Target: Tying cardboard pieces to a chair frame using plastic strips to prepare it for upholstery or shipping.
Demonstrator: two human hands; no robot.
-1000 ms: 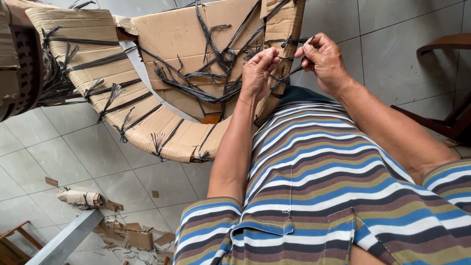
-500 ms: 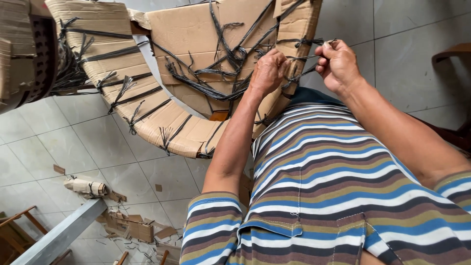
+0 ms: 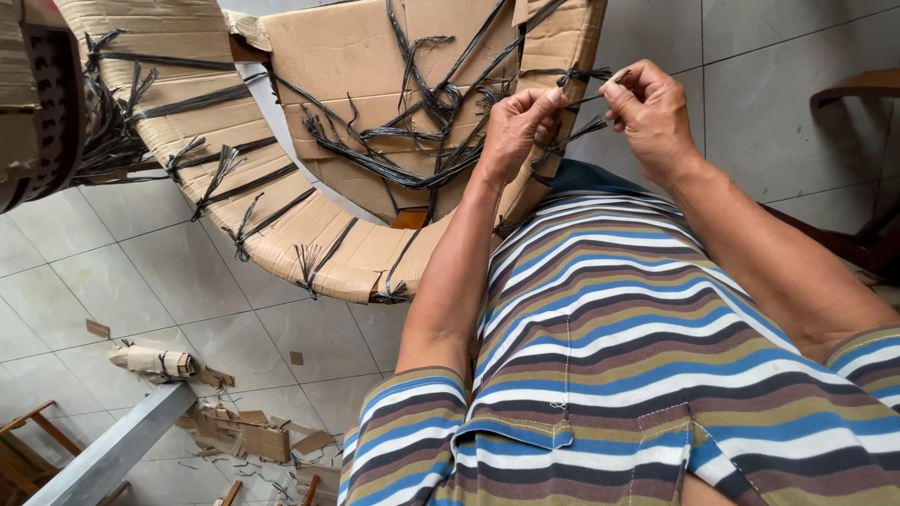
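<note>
1. Looking down along a striped short-sleeved shirt (image 3: 619,375) in blue, brown, olive and white, toward a floor of pale grey square tiles (image 3: 150,281).
2. Holding up, in front of the chest, a large curved piece wrapped in brown cardboard (image 3: 309,244) and bound with many black plastic strips.
3. Pinching with the left hand (image 3: 517,126), fingers closed tight on a thin black plastic strip (image 3: 586,96) at the right edge of the cardboard piece.
4. Gripping with the right hand (image 3: 652,112) the other end of the same strip, thumb and fingertips pressed together, just beside the left hand.
5. Stretching between both hands, close to a knot of frayed black ends on the cardboard.
6. Lying on the floor at the lower left: small torn scraps of brown cardboard (image 3: 234,431) and a small cardboard roll tied with black strip (image 3: 150,361).
7. Crossing the lower left corner: a grey metal bar (image 3: 112,454).
8. Showing at the right edge: dark brown wooden furniture (image 3: 858,89), only partly visible.
</note>
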